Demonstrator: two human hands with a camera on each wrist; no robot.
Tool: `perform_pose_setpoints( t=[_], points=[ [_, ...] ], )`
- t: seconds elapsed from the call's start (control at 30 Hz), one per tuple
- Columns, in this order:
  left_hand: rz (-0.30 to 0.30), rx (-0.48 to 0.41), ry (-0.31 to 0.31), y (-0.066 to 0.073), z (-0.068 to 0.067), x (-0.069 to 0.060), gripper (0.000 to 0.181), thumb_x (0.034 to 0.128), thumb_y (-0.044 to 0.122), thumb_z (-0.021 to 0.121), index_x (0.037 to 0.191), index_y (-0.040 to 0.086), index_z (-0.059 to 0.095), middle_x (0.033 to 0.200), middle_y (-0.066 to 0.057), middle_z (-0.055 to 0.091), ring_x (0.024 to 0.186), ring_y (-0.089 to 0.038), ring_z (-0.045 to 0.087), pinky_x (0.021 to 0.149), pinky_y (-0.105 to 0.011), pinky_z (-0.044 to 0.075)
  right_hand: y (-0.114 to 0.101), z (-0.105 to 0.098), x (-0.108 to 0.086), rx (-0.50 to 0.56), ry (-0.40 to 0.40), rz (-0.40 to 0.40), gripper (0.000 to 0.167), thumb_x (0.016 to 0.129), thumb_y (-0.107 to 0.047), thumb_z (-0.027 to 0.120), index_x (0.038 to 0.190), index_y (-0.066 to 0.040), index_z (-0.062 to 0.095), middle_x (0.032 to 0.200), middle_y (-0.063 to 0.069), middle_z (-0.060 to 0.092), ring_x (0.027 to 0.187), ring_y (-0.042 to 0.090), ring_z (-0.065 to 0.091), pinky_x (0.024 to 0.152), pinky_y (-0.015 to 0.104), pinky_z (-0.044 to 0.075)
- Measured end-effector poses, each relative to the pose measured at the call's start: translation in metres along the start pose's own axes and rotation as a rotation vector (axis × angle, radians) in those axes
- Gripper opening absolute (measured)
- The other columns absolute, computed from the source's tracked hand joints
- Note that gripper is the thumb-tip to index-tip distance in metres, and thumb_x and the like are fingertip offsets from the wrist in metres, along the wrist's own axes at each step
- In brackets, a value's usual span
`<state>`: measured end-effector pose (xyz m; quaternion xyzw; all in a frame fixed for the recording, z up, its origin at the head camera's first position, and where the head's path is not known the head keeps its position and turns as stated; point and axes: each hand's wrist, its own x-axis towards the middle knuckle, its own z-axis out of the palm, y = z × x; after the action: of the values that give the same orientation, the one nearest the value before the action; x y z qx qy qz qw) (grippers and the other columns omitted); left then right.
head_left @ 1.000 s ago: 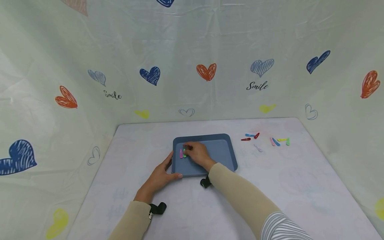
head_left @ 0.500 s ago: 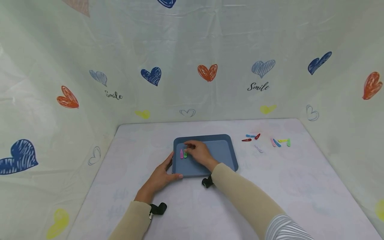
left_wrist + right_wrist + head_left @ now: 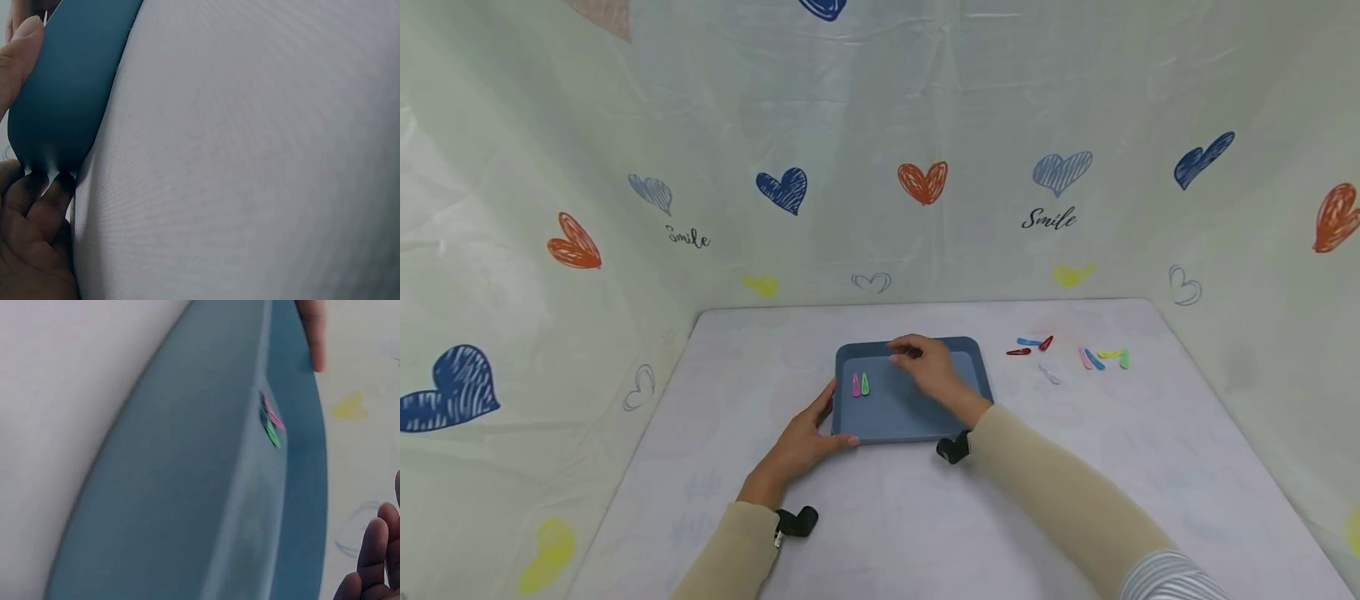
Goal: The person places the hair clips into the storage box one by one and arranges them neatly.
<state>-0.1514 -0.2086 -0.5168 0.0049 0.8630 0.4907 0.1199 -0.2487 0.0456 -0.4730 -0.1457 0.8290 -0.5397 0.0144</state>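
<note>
My left hand (image 3: 797,446) holds the near left corner of a blue-grey tray (image 3: 917,433). Its thumb lies at the front edge, and the other fingers are against the left side (image 3: 37,206). Inside the tray, toward the left, a pink hair clip (image 3: 856,385) and a green hair clip (image 3: 865,384) lie side by side, apart from both hands. Above the tray's right half hovers my right hand (image 3: 934,367), fingers loosely bent and nothing seen between them. The right wrist view shows its fingertips (image 3: 374,540) beyond the tray's edge.
On the white-covered table (image 3: 1075,467), right of the tray, lie loose hair clips: red (image 3: 1018,352), lilac (image 3: 1049,374), blue (image 3: 1094,359), yellow (image 3: 1108,355) and several others. A heart-printed sheet (image 3: 850,233) hangs behind and at both sides.
My right hand has let go of the green hair clip and moved right, leaving it beside the pink one. The left hand stays at the tray's corner.
</note>
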Motion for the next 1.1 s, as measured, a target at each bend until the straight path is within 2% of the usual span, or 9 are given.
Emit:
perform_pose_setpoints(
  t=[0.17, 0.3, 0.5, 0.63, 0.73, 0.87, 0.97, 1.1],
  points=[
    [-0.002, 0.008, 0.0, 0.001, 0.001, -0.001, 0.116, 0.0795, 0.044, 0.093, 0.17, 0.033, 0.021, 0.172, -0.013, 0.032, 0.159, -0.034, 0.031, 0.128, -0.059, 0.027, -0.001, -0.033, -0.009, -0.008, 0.025, -0.009, 0.028, 0.099, -0.011, 0.075, 0.125, -0.002, 0.074, 0.117, 0.015, 0.075, 0.107, 0.03, 0.067, 0.088, 0.036, 0.054],
    [-0.001, 0.005, -0.001, 0.002, 0.002, -0.001, 0.116, 0.0809, 0.042, 0.093, 0.17, 0.031, 0.02, 0.172, -0.014, 0.031, 0.159, -0.035, 0.03, 0.128, -0.058, 0.027, 0.002, -0.062, -0.017, -0.007, 0.053, 0.016, 0.03, 0.1, -0.012, 0.074, 0.129, -0.004, 0.073, 0.121, 0.015, 0.074, 0.108, 0.027, 0.066, 0.09, 0.033, 0.054],
    [-0.006, 0.005, -0.002, 0.003, 0.002, -0.002, 0.116, 0.0809, 0.041, 0.093, 0.17, 0.03, 0.02, 0.173, -0.013, 0.031, 0.16, -0.034, 0.03, 0.128, -0.057, 0.028, 0.022, -0.108, -0.027, -0.022, 0.128, 0.03, 0.03, 0.101, -0.012, 0.072, 0.13, -0.003, 0.073, 0.119, 0.018, 0.073, 0.099, 0.01, 0.064, 0.081, 0.015, 0.052],
    [-0.011, 0.008, -0.005, 0.004, 0.001, -0.002, 0.116, 0.0805, 0.041, 0.093, 0.17, 0.032, 0.02, 0.173, -0.013, 0.031, 0.16, -0.034, 0.03, 0.128, -0.057, 0.028, 0.043, -0.141, -0.035, -0.025, 0.153, 0.079, 0.032, 0.104, -0.014, 0.069, 0.134, -0.002, 0.07, 0.125, 0.023, 0.07, 0.097, 0.0, 0.063, 0.083, 0.011, 0.055],
    [-0.013, 0.012, -0.006, 0.004, 0.002, -0.002, 0.117, 0.0799, 0.042, 0.093, 0.17, 0.034, 0.02, 0.173, -0.012, 0.031, 0.159, -0.033, 0.031, 0.128, -0.057, 0.029, 0.058, -0.165, -0.043, -0.054, 0.168, 0.145, 0.036, 0.106, -0.019, 0.066, 0.139, -0.003, 0.067, 0.131, 0.023, 0.067, 0.102, 0.003, 0.062, 0.082, 0.01, 0.053],
    [-0.006, 0.02, -0.005, 0.002, 0.002, -0.001, 0.117, 0.0798, 0.042, 0.093, 0.17, 0.033, 0.02, 0.173, -0.013, 0.03, 0.159, -0.035, 0.031, 0.127, -0.057, 0.03, 0.077, -0.189, -0.054, -0.136, 0.18, 0.244, 0.041, 0.109, -0.025, 0.062, 0.144, -0.005, 0.063, 0.136, 0.021, 0.065, 0.11, 0.017, 0.058, 0.077, 0.007, 0.049],
    [-0.007, 0.025, -0.001, 0.002, 0.002, 0.0, 0.117, 0.0798, 0.042, 0.093, 0.17, 0.032, 0.02, 0.173, -0.013, 0.031, 0.159, -0.035, 0.031, 0.127, -0.057, 0.03, 0.091, -0.2, -0.061, -0.179, 0.163, 0.326, 0.043, 0.11, -0.026, 0.058, 0.148, -0.004, 0.059, 0.14, 0.022, 0.062, 0.114, 0.024, 0.056, 0.076, 0.008, 0.049],
    [-0.008, 0.034, 0.002, 0.001, 0.002, -0.001, 0.117, 0.0796, 0.043, 0.093, 0.17, 0.033, 0.02, 0.172, -0.013, 0.031, 0.159, -0.036, 0.032, 0.127, -0.058, 0.031, 0.105, -0.205, -0.065, -0.214, 0.137, 0.412, 0.044, 0.11, -0.021, 0.056, 0.15, -0.003, 0.057, 0.138, 0.023, 0.059, 0.107, 0.027, 0.058, 0.074, 0.015, 0.051]
  ],
)
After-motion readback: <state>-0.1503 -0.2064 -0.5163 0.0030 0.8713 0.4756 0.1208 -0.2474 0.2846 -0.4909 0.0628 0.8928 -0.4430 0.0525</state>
